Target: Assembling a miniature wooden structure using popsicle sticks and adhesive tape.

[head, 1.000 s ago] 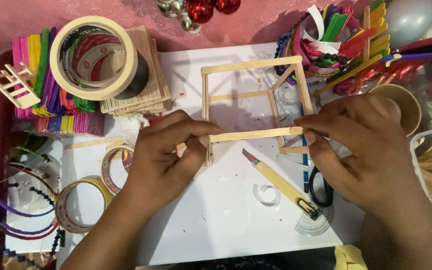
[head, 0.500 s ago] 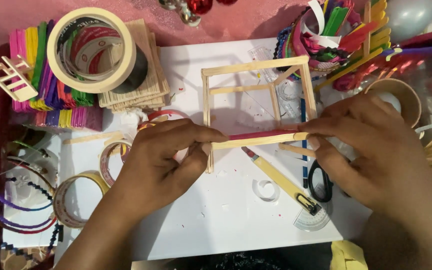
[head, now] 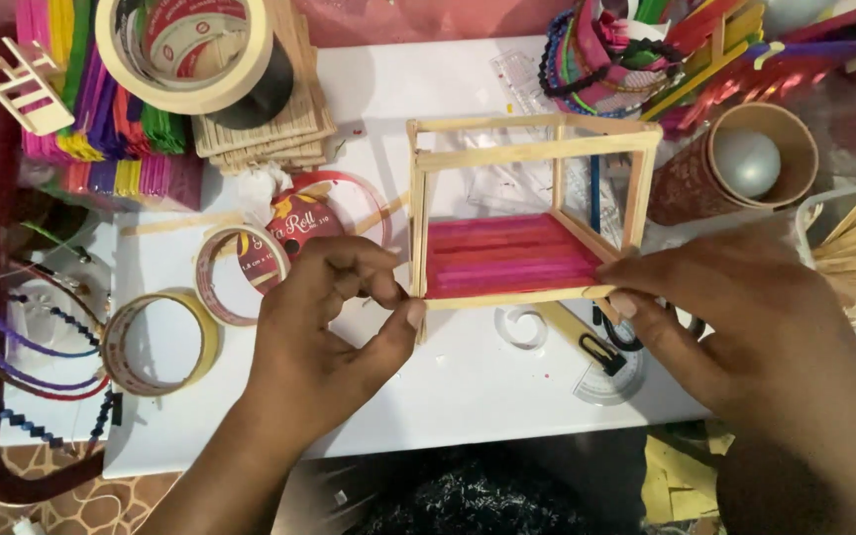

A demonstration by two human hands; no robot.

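Underneath, white board (head: 468,386) (cluttered tape rolls (head: 160,342)), both hands' grip pinching stick frame (head: 527,198).

A home craft corner is suggested: a white surface (head: 468,386) is crowded with stacked coloured wooden craft sticks (head: 101,149), rolls of tape (head: 185,45) and beaded strings (head: 12,347).

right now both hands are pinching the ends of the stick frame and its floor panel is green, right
Not quite: the panel inside the stick frame is pink and red, not green, as the head view shows. The left hand and right hand do pinch the ends of its front stick.
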